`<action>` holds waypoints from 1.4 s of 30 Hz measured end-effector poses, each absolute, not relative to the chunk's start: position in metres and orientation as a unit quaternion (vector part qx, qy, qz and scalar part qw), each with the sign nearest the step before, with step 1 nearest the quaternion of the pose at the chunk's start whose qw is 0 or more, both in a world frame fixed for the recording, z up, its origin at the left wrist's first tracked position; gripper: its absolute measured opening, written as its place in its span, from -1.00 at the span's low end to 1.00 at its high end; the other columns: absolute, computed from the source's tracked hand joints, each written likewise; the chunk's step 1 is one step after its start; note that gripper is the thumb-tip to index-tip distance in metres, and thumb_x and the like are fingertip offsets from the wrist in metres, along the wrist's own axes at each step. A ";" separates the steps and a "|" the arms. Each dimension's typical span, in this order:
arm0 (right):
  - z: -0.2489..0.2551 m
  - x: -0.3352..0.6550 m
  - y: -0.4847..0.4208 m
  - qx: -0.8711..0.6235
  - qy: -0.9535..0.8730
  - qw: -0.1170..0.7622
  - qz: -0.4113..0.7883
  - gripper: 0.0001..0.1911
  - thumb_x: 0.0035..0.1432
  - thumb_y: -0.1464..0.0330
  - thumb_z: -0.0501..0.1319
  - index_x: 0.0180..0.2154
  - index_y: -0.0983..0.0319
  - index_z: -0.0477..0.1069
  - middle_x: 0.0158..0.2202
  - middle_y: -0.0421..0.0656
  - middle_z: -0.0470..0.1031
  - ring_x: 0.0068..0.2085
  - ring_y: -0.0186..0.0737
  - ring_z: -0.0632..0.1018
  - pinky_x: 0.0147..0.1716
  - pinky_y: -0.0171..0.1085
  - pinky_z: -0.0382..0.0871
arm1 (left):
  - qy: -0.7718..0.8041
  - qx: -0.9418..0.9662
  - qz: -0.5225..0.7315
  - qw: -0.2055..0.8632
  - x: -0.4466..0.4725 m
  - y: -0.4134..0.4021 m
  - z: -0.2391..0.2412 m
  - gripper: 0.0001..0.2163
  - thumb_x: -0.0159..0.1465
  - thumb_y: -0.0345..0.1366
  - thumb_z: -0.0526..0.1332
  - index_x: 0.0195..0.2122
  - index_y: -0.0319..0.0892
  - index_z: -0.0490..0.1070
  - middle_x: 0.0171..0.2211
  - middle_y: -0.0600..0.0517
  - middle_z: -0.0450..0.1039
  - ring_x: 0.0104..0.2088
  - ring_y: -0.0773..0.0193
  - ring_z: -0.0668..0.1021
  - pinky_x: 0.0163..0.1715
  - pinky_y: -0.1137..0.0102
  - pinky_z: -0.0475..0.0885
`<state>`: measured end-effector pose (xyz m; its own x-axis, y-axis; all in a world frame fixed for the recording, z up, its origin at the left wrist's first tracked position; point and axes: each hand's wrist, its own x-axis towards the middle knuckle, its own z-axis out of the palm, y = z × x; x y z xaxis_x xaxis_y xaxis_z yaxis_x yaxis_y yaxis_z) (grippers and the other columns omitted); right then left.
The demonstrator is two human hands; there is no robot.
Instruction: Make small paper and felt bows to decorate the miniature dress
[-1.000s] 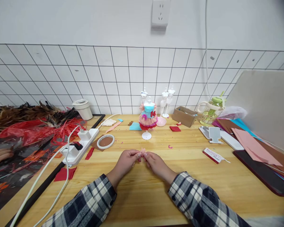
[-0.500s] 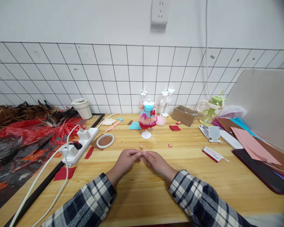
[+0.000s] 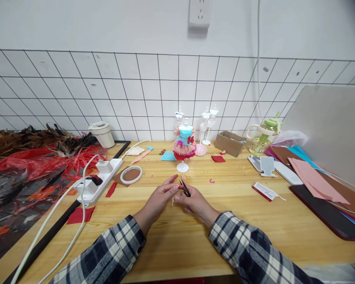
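Note:
In my right hand (image 3: 193, 203) is a small pair of dark scissors (image 3: 184, 189), blades pointing up and away from me and the handles hidden in my fingers. My left hand (image 3: 158, 199) meets it, thumb and forefinger pinched together beside the blades. A thin bit of peach crepe paper (image 3: 172, 200) shows between the hands; the fingers cover the rest of it. Just beyond the hands stands a small dress form (image 3: 184, 148) on a white base, wearing a blue bodice, a red bow and a ruffled peach, pink and red skirt.
White dress forms (image 3: 206, 120) and a pink bowl (image 3: 201, 150) stand behind. A tape roll (image 3: 131, 175) and power strip (image 3: 103, 183) lie left, beside feathers (image 3: 23, 146). Rightward are a cardboard box (image 3: 229, 143), green-lidded bottle (image 3: 265, 136), tag (image 3: 266, 191) and peach sheets (image 3: 316, 179).
Small scissors now show in my right hand, where both hands had been pinching the peach piece together. My left fingers have lifted and stretched somewhat, and the view has shifted slightly.

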<state>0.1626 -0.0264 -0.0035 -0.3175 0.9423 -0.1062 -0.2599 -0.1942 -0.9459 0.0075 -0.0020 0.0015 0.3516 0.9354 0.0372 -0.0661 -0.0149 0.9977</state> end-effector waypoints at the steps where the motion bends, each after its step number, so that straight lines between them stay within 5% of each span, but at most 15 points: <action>1: -0.005 0.161 -0.026 -0.380 -0.446 0.448 0.676 -0.50 -0.12 0.15 0.43 -0.16 0.23 0.39 -0.63 -0.42 0.09 -0.65 -0.51 0.04 -0.71 -0.41 -0.11 | 0.379 0.560 0.427 0.600 0.009 -0.002 -0.001 -0.70 0.15 -0.05 0.29 -0.24 -0.15 0.61 0.31 -0.06 0.14 0.30 0.02 0.19 0.25 0.21 0.10; 6: -0.006 0.158 -0.025 -0.402 -0.455 0.434 0.666 -0.52 -0.08 0.08 0.39 -0.22 0.26 0.39 -0.49 -0.28 0.39 -0.63 -0.52 0.12 -0.71 -0.41 -0.15 | 0.370 0.466 0.452 0.665 0.016 0.000 -0.010 -0.67 0.12 -0.07 0.34 -0.18 -0.17 0.58 0.13 -0.11 0.40 0.02 0.06 0.48 0.01 0.24 0.37; 10: -0.001 0.156 -0.029 -0.398 -0.420 0.424 0.697 -0.56 -0.03 0.05 0.34 -0.26 0.23 0.34 -0.61 -0.39 0.20 -0.68 -0.54 -0.01 -0.71 -0.41 -0.23 | 0.382 0.425 0.474 0.670 0.018 0.001 -0.014 -0.60 0.10 -0.06 0.35 -0.12 -0.22 0.54 -0.25 -0.06 0.57 -0.25 0.21 0.53 -0.16 0.33 0.39; 13: 0.000 0.151 -0.030 -0.396 -0.420 0.450 0.682 -0.56 -0.05 0.07 0.35 -0.26 0.24 0.35 -0.58 -0.38 0.20 -0.64 -0.52 0.05 -0.69 -0.41 -0.15 | 0.382 0.422 0.488 0.662 0.020 0.000 -0.014 -0.63 0.09 -0.08 0.37 -0.17 -0.24 0.55 -0.36 -0.01 0.55 -0.31 0.27 0.51 -0.20 0.38 0.37; 19: -0.010 0.151 -0.024 -0.447 -0.473 0.497 0.574 -0.69 0.00 0.16 0.33 -0.35 0.29 0.47 -0.45 -0.21 0.42 -0.42 -0.36 0.34 -0.40 -0.35 0.20 | 0.367 0.394 0.507 0.673 0.020 -0.001 -0.011 -0.65 0.07 -0.11 0.39 -0.19 -0.25 0.56 -0.36 -0.03 0.56 -0.27 0.25 0.51 -0.08 0.33 0.35; 29: -0.013 0.162 -0.018 -0.499 -0.537 0.469 0.493 -0.61 0.08 0.08 0.24 -0.30 0.28 0.56 -0.35 -0.13 0.57 -0.32 -0.20 0.48 -0.28 -0.26 0.28 | 0.366 0.342 0.544 0.673 0.011 0.002 -0.010 -0.77 0.08 -0.17 0.38 -0.30 -0.19 0.57 -0.14 -0.07 0.50 -0.17 0.25 0.49 -0.04 0.30 0.34; 33: -0.011 0.172 -0.014 -0.553 -0.621 0.426 0.357 -0.69 0.15 0.17 0.18 -0.32 0.27 0.55 -0.39 -0.13 0.55 -0.37 -0.19 0.47 -0.36 -0.26 0.25 | 0.368 0.363 0.538 0.666 0.003 0.006 -0.008 -0.67 0.12 -0.17 0.33 -0.10 -0.15 0.53 -0.01 -0.12 0.47 0.00 0.14 0.46 0.00 0.26 0.31; 36: -0.009 0.182 -0.012 -0.554 -0.695 0.382 0.254 -0.75 0.19 0.23 0.16 -0.34 0.23 0.54 -0.35 -0.12 0.54 -0.31 -0.18 0.48 -0.31 -0.26 0.26 | 0.408 0.489 0.523 0.566 -0.009 0.011 -0.002 -0.64 0.19 -0.16 0.25 0.00 -0.13 0.48 0.05 -0.14 0.45 0.09 0.07 0.42 0.07 0.18 0.26; 42: -0.006 0.187 -0.013 -0.533 -0.758 0.318 0.204 -0.78 0.23 0.25 0.14 -0.34 0.19 0.51 -0.32 -0.13 0.52 -0.27 -0.22 0.49 -0.28 -0.29 0.27 | 0.448 0.811 0.330 0.179 -0.015 0.005 0.009 -0.78 0.23 -0.17 0.20 -0.16 -0.04 0.56 0.00 -0.04 0.48 0.10 0.03 0.39 0.20 -0.02 0.05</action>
